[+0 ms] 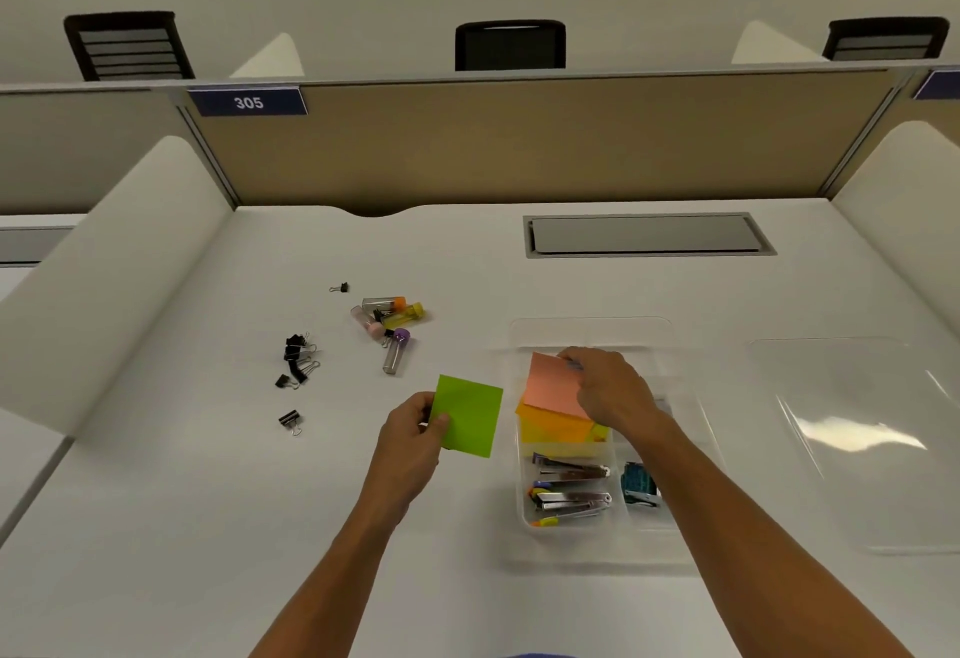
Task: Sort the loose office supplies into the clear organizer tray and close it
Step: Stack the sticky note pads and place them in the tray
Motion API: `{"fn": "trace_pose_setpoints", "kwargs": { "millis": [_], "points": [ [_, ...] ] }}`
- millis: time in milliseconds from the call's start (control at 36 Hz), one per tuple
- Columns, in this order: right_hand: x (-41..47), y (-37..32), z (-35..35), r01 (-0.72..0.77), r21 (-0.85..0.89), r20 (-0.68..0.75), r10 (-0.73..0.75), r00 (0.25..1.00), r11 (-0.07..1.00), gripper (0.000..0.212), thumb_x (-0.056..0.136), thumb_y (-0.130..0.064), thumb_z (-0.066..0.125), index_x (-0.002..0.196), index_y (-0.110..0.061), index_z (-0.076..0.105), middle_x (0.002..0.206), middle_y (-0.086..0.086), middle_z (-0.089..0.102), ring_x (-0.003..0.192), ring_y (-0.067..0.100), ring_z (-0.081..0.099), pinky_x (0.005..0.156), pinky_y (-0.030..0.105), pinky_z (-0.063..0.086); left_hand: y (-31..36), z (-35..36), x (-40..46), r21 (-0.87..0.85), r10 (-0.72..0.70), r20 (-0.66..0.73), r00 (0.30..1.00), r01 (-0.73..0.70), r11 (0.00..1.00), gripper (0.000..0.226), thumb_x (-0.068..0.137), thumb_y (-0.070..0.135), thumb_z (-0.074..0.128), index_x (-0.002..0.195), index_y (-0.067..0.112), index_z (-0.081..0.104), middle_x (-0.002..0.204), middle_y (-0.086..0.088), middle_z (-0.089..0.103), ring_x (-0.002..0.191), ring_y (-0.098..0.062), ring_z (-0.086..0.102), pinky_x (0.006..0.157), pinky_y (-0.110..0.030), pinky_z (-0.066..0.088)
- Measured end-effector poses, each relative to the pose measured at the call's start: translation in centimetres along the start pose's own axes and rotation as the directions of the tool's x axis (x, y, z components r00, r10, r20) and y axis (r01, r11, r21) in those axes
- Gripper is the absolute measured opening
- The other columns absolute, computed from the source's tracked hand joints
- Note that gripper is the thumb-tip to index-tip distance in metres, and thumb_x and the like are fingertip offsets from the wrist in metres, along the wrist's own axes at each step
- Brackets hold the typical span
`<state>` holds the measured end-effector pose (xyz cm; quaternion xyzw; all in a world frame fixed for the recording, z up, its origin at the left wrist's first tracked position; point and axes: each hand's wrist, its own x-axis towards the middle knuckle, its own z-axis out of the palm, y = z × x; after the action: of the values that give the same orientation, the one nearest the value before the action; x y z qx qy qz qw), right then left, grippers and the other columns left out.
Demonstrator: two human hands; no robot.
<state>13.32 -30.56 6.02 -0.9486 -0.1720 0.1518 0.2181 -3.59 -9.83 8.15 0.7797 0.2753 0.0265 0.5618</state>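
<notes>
Head view: right hand point(608, 387) pinches the far corner of a pink square sticky-note pad point(553, 387), tilted, its low edge resting on the orange/yellow sticky pads point(558, 428) already in the mid compartment of the clear plastic organizer tray point(592, 330). Left hand point(415, 428) grips a lime-green square sticky-note pad point(470, 415) by its left edge, held over the white desk point(208, 501) just left of the tray wall. So green pad goes right, toward the same compartment; left hand is the nearer one, but right hand & pink pad sit in the way, prob need to clear first. Metal staplers point(569, 488) fill the near compartment. Black binder clips point(298, 361) & small clear tubes w/ coloured caps point(389, 324) lie loose, well left. Clear lid point(852, 439) lies right of tray, off
</notes>
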Motion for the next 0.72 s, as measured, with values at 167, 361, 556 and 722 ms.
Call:
{"fn": "trace_pose_setpoints", "kwargs": {
  "millis": [167,361,556,722],
  "points": [
    [0.2,-0.5,0.2,0.068,-0.132,0.096,-0.056,0.994,0.989,0.059,0.087,0.004,0.047,0.134,-0.030,0.057,0.132,-0.002,0.062,0.117,0.024,0.057,0.090,0.037,0.051,0.1,0.6,-0.3,-0.006,-0.004,0.008,1.000,0.004,1.000,0.021,0.099,0.012,0.050,0.116,0.021,0.059,0.107,0.003,0.065,0.087,-0.009,0.059,0.064,-0.022,0.043],
    [0.2,-0.6,0.5,0.037,-0.237,-0.004,-0.039,0.999,0.971,0.052,0.089,0.000,0.051,0.130,-0.028,0.060,0.125,0.002,0.062,0.112,0.026,0.058,0.086,0.036,0.050,0.2,0.9,-0.5,-0.002,0.001,0.023,1.000,-0.001,1.000,0.021,0.100,0.013,0.050,0.117,0.023,0.058,0.106,0.005,0.064,0.088,-0.007,0.059,0.062,-0.018,0.043],
    [0.2,-1.2,0.6,0.055,-0.379,-0.131,-0.112,0.985,0.924,0.056,0.088,0.004,0.049,0.132,-0.030,0.058,0.115,0.004,0.062,0.105,0.027,0.056,0.080,0.034,0.043,0.2,1.2,-0.6,-0.017,0.011,0.031,0.999,-0.011,1.000,0.021,0.099,0.012,0.051,0.109,0.028,0.058,0.103,0.006,0.065,0.083,-0.007,0.058,0.061,-0.017,0.042],
    [1.1,-1.2,0.4,0.078,-0.114,0.106,-0.066,0.992,0.990,0.057,0.089,0.005,0.047,0.134,-0.029,0.058,0.137,0.005,0.058,0.115,0.028,0.057,0.087,0.036,0.049,0.1,1.2,-0.6,-0.002,0.007,0.034,0.999,-0.007,1.000,0.020,0.100,0.013,0.050,0.114,0.025,0.058,0.106,0.006,0.064,0.087,-0.007,0.058,0.062,-0.017,0.042]
  ]
}}
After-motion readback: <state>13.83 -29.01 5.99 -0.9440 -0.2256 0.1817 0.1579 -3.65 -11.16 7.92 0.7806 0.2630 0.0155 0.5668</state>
